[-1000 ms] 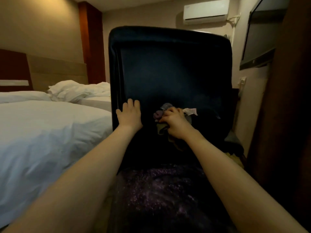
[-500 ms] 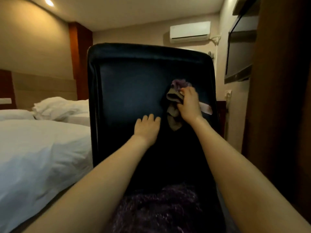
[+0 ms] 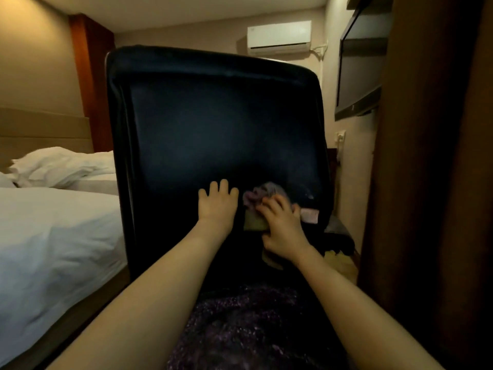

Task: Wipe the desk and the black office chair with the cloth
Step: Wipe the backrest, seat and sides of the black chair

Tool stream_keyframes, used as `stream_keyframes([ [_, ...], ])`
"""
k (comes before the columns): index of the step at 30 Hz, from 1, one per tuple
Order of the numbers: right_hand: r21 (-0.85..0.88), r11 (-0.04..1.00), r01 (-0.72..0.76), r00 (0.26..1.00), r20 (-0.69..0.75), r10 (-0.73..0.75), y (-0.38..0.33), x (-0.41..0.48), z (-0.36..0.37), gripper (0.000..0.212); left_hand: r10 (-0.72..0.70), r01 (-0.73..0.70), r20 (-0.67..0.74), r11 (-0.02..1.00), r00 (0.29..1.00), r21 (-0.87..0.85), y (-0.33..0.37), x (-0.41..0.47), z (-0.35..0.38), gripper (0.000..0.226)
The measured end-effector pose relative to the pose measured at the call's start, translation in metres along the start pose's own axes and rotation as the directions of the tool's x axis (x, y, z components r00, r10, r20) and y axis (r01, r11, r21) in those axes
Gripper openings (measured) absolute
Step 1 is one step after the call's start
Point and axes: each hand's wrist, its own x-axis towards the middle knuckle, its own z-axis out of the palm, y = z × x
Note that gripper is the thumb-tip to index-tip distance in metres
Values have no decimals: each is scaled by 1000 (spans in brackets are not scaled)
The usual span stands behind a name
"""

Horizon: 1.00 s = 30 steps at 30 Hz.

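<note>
Wiping of the tall black leather-look office chair backrest (image 3: 213, 124), viewed from the head camera. Right hand (image 3: 282, 231) closed around a crumpled grey-and-lilac cloth (image 3: 262, 194), pressing it against the lower right part of the backrest panel. Left hand (image 3: 217, 205) spread flat, fingers apart and gripping nothing, palm braced on the panel just beside the cloth. Upper panel and rolled top edge of the backrest well above both hands. No desk in view, so that half of the task probably outstanding. White-sheeted bed (image 3: 53, 241) close on the left, dark wooden panel (image 3: 426, 182) close on the right, wall-mounted flat screen (image 3: 357, 76) and white air-conditioning unit (image 3: 278, 37) beyond.

Hazards, as judged from this arrangement:
- Chair swivelling or rolling away under the wiping pressure, caused by the bracing palm lifting or sliding on the smooth surface.
- Cloth slipping from the grasp, caused by loose bunching: part of it hanging free below the fingers.
- Uneven coverage, caused by the dim light and dark surface hiding missed patches, particularly along the side seams and upper edge.
- Knuckles striking the wooden panel on a wide rightward stroke.
</note>
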Motion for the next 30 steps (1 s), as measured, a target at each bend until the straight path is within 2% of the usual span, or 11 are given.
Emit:
stream_keyframes([
  [3,-40,994,105,991,89,-101,15,-37,1,46,19,-20,12,999,1000,32,8,-6,-9,64],
  [6,-133,974,181,983,54,-176,35,-42,-14,49,38,-38,-6,999,999,10,19,-3,-18,64],
  [8,-97,993,68,992,-96,-78,46,-25,-36,54,81,-81,-17,997,997,-14,30,1,-19,62],
  [10,18,993,-115,960,-257,115,55,6,-64,51,111,-112,-12,993,994,-35,41,5,-17,60],
  [13,212,942,-258,893,-319,317,71,56,-94,57,146,-145,19,989,989,-29,51,9,-11,63],
  [15,214,929,-301,919,-197,343,75,76,-96,66,164,-163,29,986,986,-20,48,13,-7,65],
  [18,7,954,-300,953,-30,300,66,72,-72,74,163,-163,4,987,987,9,45,16,-4,65],
  [22,-42,968,-246,968,-57,244,49,28,-35,71,205,-203,-30,977,978,66,57,10,-2,59],
  [25,-32,972,-233,972,6,233,46,-13,-10,71,205,-203,-21,977,979,60,66,10,-6,57],
  [28,-56,975,-214,950,219,221,46,-50,5,67,165,-165,-6,985,986,43,67,12,-14,59],
  [30,-200,979,-46,897,422,129,54,-66,0,68,172,-173,9,984,985,40,64,12,-16,61],
])
